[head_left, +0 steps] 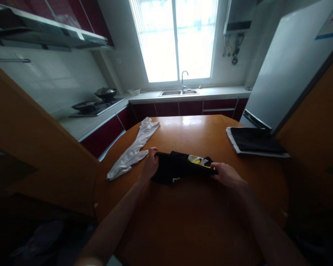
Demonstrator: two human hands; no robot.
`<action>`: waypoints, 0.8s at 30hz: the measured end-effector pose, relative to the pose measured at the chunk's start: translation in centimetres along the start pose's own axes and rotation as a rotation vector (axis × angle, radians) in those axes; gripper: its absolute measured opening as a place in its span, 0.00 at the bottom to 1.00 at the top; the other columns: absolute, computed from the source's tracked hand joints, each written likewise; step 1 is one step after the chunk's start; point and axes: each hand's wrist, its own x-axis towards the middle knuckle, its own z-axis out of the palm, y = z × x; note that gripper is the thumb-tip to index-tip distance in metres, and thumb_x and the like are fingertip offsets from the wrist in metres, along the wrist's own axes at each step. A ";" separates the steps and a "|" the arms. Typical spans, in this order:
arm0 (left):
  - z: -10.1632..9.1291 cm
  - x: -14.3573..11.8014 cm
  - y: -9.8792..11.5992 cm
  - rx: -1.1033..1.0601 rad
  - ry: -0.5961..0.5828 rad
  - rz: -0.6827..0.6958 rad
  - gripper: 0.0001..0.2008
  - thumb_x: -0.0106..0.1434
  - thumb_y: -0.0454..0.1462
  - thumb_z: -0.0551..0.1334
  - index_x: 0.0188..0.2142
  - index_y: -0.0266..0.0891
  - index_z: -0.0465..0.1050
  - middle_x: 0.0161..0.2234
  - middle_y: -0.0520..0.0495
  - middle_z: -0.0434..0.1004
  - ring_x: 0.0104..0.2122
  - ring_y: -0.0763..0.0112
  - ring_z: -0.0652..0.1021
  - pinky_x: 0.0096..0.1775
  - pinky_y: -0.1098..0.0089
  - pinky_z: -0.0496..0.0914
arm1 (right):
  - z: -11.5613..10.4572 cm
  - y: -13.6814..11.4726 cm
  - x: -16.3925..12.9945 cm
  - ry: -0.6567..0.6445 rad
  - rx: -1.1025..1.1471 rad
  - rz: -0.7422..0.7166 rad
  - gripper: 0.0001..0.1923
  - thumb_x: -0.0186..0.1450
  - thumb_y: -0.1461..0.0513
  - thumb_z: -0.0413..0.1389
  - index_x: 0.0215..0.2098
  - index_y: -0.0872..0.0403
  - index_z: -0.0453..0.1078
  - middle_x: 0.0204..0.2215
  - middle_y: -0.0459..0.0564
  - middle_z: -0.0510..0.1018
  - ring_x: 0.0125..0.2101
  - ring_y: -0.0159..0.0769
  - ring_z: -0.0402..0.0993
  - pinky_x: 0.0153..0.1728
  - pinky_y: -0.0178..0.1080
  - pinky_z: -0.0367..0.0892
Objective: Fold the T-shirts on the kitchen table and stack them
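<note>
A black garment (180,166) with a yellow and white print is stretched between my hands over the middle of the wooden table. What kind of garment it is, I cannot tell. My left hand (150,165) grips its left end with closed fingers. At the right end, my right hand (224,173) pinches the edge near the yellow print. A crumpled white garment (134,151) lies just left of my left hand. Folded black and white cloths (256,141) rest in a flat stack at the table's right side.
The round-ended wooden table (188,214) spans the space before me. Beyond it run a white counter with a steel sink (170,93) and a stove with two pans (105,93). A fridge (290,62) stands on the right, and wooden doors flank both sides.
</note>
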 end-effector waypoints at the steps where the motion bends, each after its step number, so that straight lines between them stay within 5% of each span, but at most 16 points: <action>1: -0.7 0.4 0.0 -0.030 0.094 -0.019 0.16 0.65 0.33 0.52 0.52 0.42 0.66 0.43 0.44 0.77 0.44 0.57 0.79 0.49 0.58 0.71 | -0.1 -0.1 0.1 0.044 -0.002 0.015 0.10 0.59 0.60 0.64 0.40 0.45 0.79 0.36 0.49 0.84 0.35 0.44 0.79 0.33 0.38 0.62; 4: -3.1 0.9 0.9 -0.090 0.177 -0.035 0.17 0.64 0.33 0.51 0.50 0.42 0.70 0.49 0.44 0.77 0.53 0.56 0.76 0.56 0.56 0.67 | -0.4 -0.9 0.3 0.255 0.060 0.039 0.09 0.64 0.58 0.59 0.40 0.45 0.80 0.37 0.50 0.84 0.36 0.46 0.79 0.35 0.40 0.64; 7: -4.6 -0.8 3.5 -0.144 0.025 0.004 0.18 0.63 0.34 0.52 0.49 0.40 0.73 0.48 0.44 0.78 0.50 0.57 0.77 0.55 0.59 0.69 | -0.5 -2.5 -0.1 0.553 0.241 0.054 0.14 0.64 0.59 0.56 0.44 0.48 0.79 0.40 0.52 0.84 0.38 0.47 0.79 0.39 0.42 0.67; 9: -4.8 -3.0 5.9 -0.203 -0.169 0.046 0.22 0.62 0.34 0.54 0.55 0.41 0.72 0.46 0.46 0.79 0.45 0.61 0.78 0.49 0.63 0.71 | -0.2 -4.1 -0.8 0.611 0.447 -0.010 0.15 0.62 0.60 0.55 0.45 0.50 0.79 0.39 0.52 0.84 0.38 0.46 0.79 0.39 0.42 0.70; 13: -3.7 -8.1 10.1 -0.304 -0.717 0.092 0.43 0.58 0.33 0.63 0.71 0.46 0.52 0.38 0.53 0.81 0.33 0.69 0.78 0.37 0.70 0.71 | 1.4 -7.5 -2.8 0.144 0.916 -0.246 0.14 0.59 0.63 0.55 0.40 0.52 0.80 0.29 0.47 0.82 0.25 0.35 0.75 0.26 0.35 0.69; 15: -3.0 -9.8 11.4 -0.326 -0.873 0.162 0.41 0.58 0.33 0.65 0.70 0.47 0.56 0.38 0.53 0.82 0.34 0.68 0.79 0.37 0.71 0.71 | 2.3 -8.8 -3.5 -0.137 1.086 -0.342 0.13 0.60 0.62 0.57 0.41 0.53 0.80 0.27 0.46 0.80 0.21 0.31 0.71 0.21 0.32 0.66; 17: -2.5 -10.1 11.7 -0.368 -0.952 0.231 0.27 0.62 0.34 0.62 0.61 0.44 0.70 0.41 0.51 0.83 0.38 0.67 0.80 0.39 0.71 0.71 | 2.7 -9.3 -3.8 -0.326 1.186 -0.414 0.14 0.62 0.59 0.60 0.45 0.54 0.79 0.27 0.46 0.80 0.21 0.31 0.72 0.20 0.31 0.66; 20: -2.4 -6.8 11.0 -0.301 -0.923 0.261 0.13 0.63 0.31 0.59 0.44 0.39 0.79 0.40 0.49 0.83 0.39 0.65 0.81 0.41 0.70 0.72 | 2.3 -8.6 -3.0 -0.279 1.247 -0.433 0.21 0.63 0.55 0.62 0.53 0.52 0.75 0.34 0.48 0.81 0.29 0.34 0.77 0.26 0.33 0.70; 24: -4.2 3.3 10.3 0.001 -0.469 0.205 0.09 0.59 0.28 0.59 0.32 0.37 0.78 0.29 0.48 0.80 0.31 0.64 0.79 0.37 0.68 0.72 | 1.9 -5.8 -0.3 0.203 1.168 -0.264 0.20 0.63 0.53 0.60 0.50 0.53 0.73 0.38 0.51 0.81 0.29 0.34 0.76 0.30 0.36 0.71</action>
